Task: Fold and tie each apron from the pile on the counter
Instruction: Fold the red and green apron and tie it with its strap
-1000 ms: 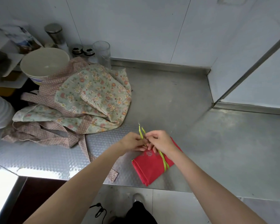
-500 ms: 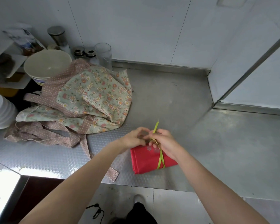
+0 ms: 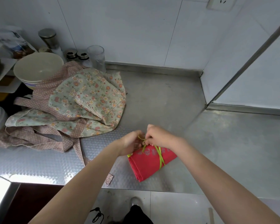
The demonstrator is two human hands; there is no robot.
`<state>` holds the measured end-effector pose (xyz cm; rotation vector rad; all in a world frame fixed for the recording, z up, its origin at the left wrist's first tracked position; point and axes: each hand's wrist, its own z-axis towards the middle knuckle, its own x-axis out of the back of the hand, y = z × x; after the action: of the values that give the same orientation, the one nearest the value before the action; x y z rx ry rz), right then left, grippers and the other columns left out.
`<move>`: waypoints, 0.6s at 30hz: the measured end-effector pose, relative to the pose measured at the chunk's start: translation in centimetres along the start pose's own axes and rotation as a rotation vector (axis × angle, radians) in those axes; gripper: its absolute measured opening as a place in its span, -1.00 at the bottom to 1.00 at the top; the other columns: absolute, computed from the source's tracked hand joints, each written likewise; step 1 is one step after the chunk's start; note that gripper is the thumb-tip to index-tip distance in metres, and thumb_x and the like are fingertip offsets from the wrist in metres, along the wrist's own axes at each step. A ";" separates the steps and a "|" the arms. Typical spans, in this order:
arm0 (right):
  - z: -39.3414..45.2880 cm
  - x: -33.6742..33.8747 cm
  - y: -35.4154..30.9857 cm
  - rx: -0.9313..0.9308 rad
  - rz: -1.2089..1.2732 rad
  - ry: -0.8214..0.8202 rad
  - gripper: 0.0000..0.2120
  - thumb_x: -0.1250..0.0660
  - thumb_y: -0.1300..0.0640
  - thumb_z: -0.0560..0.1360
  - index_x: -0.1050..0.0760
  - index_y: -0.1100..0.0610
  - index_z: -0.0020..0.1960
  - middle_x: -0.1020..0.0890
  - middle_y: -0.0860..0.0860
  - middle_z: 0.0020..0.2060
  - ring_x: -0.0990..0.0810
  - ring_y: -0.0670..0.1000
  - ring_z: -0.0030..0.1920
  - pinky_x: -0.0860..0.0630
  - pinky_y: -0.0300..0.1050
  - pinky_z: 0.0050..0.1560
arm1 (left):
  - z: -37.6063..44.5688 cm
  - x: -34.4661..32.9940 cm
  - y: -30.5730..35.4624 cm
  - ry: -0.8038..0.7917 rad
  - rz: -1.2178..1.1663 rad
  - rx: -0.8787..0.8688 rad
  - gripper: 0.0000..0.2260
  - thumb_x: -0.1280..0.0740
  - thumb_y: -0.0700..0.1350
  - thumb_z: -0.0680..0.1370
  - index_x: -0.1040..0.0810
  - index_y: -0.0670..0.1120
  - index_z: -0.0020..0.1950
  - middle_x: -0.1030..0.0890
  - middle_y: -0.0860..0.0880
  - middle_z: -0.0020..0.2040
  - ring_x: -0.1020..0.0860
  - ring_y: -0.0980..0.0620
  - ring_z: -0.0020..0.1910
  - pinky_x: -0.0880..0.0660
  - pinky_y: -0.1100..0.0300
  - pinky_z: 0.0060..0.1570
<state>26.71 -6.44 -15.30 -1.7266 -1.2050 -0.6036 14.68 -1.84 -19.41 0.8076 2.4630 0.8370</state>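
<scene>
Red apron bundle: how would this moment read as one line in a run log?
step: tying | red apron folded on counter | left hand and right hand pinch green strings | floral apron unfolded

You see white tile walls (image 3: 136,26) with a plug socket (image 3: 220,3) up high. A shiny metal counter (image 3: 233,143) fills the corner. The floor (image 3: 168,207) below is pale tile.

Folded apron (image 3: 150,164) near counter (image 3: 233,151) front edge; apron pile (image 3: 81,102) left behind it, bowls (image 3: 37,67) beyond
</scene>
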 end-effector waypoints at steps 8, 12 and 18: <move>-1.0 -1.9 -0.5 0.081 -0.315 0.213 -0.85 -0.22 0.27 0.53 -0.55 0.26 -0.12 -0.27 0.05 -0.16 -0.56 0.20 -0.17 -0.40 0.01 -0.23 | 0.0 0.1 1.2 0.061 0.185 0.090 -0.73 -0.23 -0.14 0.57 -0.43 -0.10 -0.34 -0.50 0.01 -0.50 -0.42 0.14 -0.56 -0.34 0.33 -0.52; -1.8 -1.6 -0.5 0.140 -0.269 0.210 -0.80 -0.21 0.18 0.56 -0.59 0.21 -0.01 -0.30 0.03 -0.14 -0.55 0.19 -0.13 -0.48 0.07 -0.10 | -0.1 0.5 1.8 0.019 0.160 0.087 -0.75 -0.22 -0.31 0.55 -0.41 -0.11 -0.31 -0.46 0.06 -0.57 -0.38 0.21 -0.64 -0.31 0.39 -0.54; -1.7 -1.7 0.1 0.190 0.053 0.193 -0.82 -0.34 0.10 0.50 -0.67 0.17 -0.08 -0.57 0.04 -0.01 -0.48 0.00 0.04 -0.30 -0.14 0.23 | 0.2 0.7 2.0 0.158 0.158 -0.033 -0.78 -0.24 -0.45 0.49 -0.52 -0.20 -0.26 -0.50 -0.01 -0.63 -0.47 0.13 -0.66 -0.38 0.37 -0.63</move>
<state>26.31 -8.73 -15.95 -1.5008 -1.0427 -0.5898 15.10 -0.01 -18.35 0.9685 2.5388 1.0317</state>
